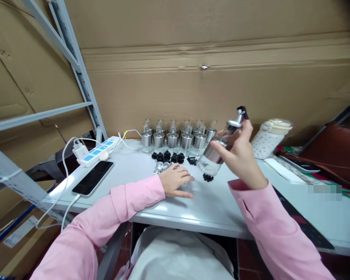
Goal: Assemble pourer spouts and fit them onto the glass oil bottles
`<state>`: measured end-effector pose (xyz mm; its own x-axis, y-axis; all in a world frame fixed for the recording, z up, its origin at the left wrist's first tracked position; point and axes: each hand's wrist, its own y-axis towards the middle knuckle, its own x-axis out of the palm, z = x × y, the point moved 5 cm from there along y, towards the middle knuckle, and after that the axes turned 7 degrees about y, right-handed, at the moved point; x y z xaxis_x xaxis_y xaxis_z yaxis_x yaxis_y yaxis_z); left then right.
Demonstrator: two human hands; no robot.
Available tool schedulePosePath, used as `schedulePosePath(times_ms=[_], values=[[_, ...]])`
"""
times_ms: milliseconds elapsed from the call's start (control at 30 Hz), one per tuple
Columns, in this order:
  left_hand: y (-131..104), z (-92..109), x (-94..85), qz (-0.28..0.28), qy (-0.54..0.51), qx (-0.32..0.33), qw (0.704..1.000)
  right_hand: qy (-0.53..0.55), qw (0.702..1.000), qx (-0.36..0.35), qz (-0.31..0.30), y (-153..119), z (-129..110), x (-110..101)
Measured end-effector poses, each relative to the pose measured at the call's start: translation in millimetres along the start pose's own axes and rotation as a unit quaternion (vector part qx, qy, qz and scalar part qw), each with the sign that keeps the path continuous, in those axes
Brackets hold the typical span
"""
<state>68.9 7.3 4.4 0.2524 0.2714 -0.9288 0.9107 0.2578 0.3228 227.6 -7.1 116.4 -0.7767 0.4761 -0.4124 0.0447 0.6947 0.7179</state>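
My right hand (243,157) is wrapped round a glass bottle (211,157) with a metal band. It is tilted and raised just above the table, and a silver pourer spout with a black tip (236,121) sits in its neck. My left hand (176,182) rests low over the tabletop with its fingers stretched out and apart, next to a pile of silver round parts (161,167) that it partly covers. Behind lie several black stoppers (167,156), small black pieces (191,160) and a cluster of tiny black parts (208,177).
Two rows of glass bottles with metal bands (172,140) stand along the cardboard wall (175,89). A power strip (99,151) and a phone (93,178) lie left with cables. A dotted white flask (270,139), a brown bag (334,155) and a black mat (305,223) are right.
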Motion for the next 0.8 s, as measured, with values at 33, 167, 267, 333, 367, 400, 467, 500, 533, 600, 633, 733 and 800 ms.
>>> schedulePosePath(times_ms=[33,167,267,333,367,400,467,500,533,600,633,733,800], values=[[-0.1,0.6,0.3,-0.001,0.0,0.002,1.0,-0.048,0.998,0.023,0.02,8.8,10.6,-2.8],[0.4,1.4,2.8,-0.007,0.002,0.003,1.0,-0.209,0.969,0.127,0.031,26.0,57.9,0.6],[1.1,0.8,4.3,-0.009,0.007,-0.002,1.0,-0.246,0.957,0.149,0.034,25.8,86.2,8.4],[1.2,0.5,4.4,-0.01,0.01,-0.003,1.0,-0.238,0.96,0.136,0.052,24.0,99.9,11.1],[1.3,0.5,4.0,-0.01,0.012,-0.003,1.0,-0.228,0.963,0.126,0.062,23.1,105.7,11.7],[1.3,0.5,3.6,-0.009,0.013,-0.002,1.0,-0.217,0.966,0.118,0.071,22.2,111.3,11.9],[1.4,0.7,2.6,-0.009,0.014,0.0,1.0,-0.192,0.971,0.106,0.091,20.6,121.3,11.0],[1.5,0.8,2.3,-0.01,0.015,0.0,1.0,-0.178,0.973,0.101,0.103,19.9,125.7,10.2],[1.6,0.8,2.1,-0.012,0.017,0.001,1.0,-0.165,0.975,0.096,0.112,19.4,129.8,9.6],[1.8,0.7,1.7,-0.016,0.022,0.0,1.0,-0.141,0.979,0.09,0.118,19.1,137.3,9.5],[1.9,0.7,1.5,-0.018,0.023,-0.001,1.0,-0.131,0.981,0.087,0.116,19.3,141.0,10.1],[2.1,1.2,0.5,-0.024,0.022,-0.002,0.999,-0.108,0.985,0.082,0.103,20.3,151.7,14.2],[2.4,1.6,0.0,-0.028,0.02,-0.002,0.999,-0.098,0.987,0.086,0.095,20.2,159.1,18.6]])
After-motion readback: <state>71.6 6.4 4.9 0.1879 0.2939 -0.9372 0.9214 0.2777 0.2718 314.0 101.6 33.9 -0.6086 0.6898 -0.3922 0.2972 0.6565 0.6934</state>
